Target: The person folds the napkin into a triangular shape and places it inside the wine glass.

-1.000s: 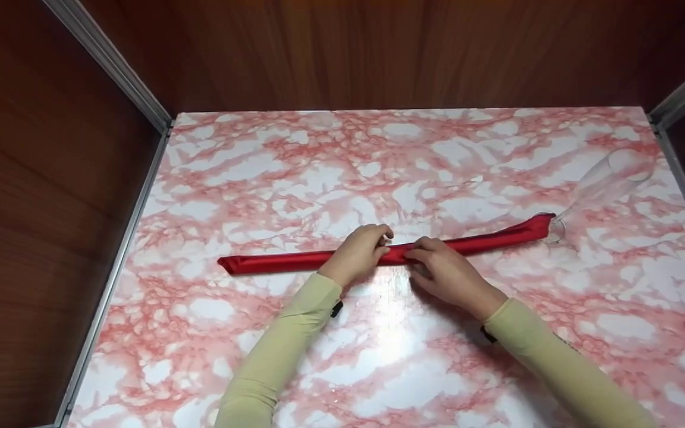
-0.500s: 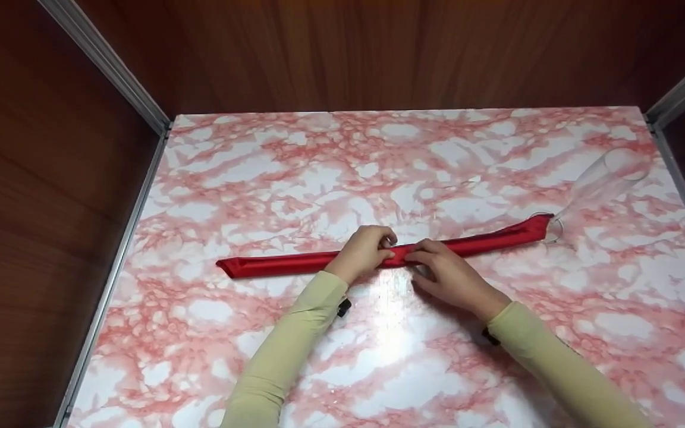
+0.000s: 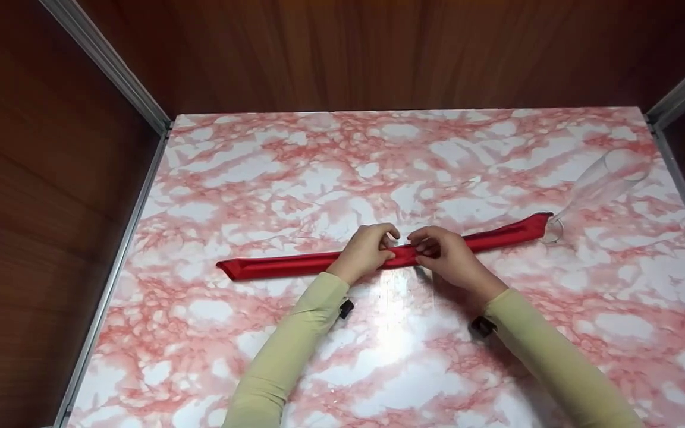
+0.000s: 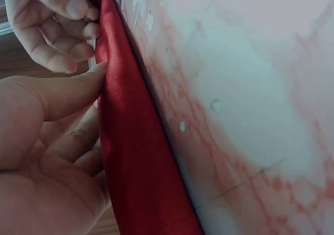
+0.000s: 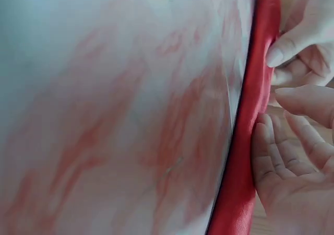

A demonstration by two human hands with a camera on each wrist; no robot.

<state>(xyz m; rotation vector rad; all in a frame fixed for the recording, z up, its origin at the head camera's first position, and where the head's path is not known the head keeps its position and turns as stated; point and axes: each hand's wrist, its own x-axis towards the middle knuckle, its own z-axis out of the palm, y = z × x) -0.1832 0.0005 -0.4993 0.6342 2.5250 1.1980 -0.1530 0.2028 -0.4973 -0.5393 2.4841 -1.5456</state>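
Note:
A long, narrow strip of folded red satin cloth (image 3: 283, 265) lies across the table, with a dark line along its far edge. Near its middle my left hand (image 3: 364, 254) pinches it, thumb on top and fingers at the far side. Just to the right, my right hand (image 3: 452, 260) is at the same strip. In the right wrist view, the right hand (image 5: 297, 167) touches the cloth's edge with loosely bent fingers (image 5: 266, 141), its thumb apart from them. Also there, the left thumb (image 5: 286, 46) presses on the cloth (image 5: 253, 94).
A clear stemmed glass (image 3: 601, 181) lies on its side at the right, its round foot (image 3: 552, 232) by the strip's right end. Brown wood-look panels (image 3: 342, 56) with metal edging stand around the pink-and-white marbled table (image 3: 390, 356).
My right hand has shifted slightly up and turned; its thumb and fingers have spread apart at the cloth. The left hand and the strip have barely moved.

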